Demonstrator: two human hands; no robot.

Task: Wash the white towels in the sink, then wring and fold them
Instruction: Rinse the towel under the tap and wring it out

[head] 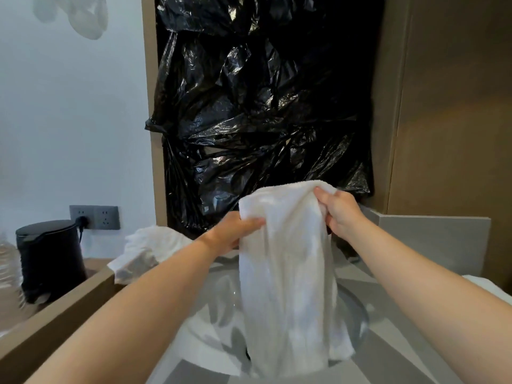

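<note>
White towel [288, 273] held up at frame centre over the sink [357, 309], top edge pinched by left hand [235, 231] and right hand [340, 212]; lower end draped into basin.

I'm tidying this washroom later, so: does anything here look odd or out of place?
Yes. Crumpled black plastic bags cover the tall panel behind the sink, an unusual thing on a wall. A white cloth lies rumpled on the counter edge left of the sink. The lifted towel looks fine.
</note>
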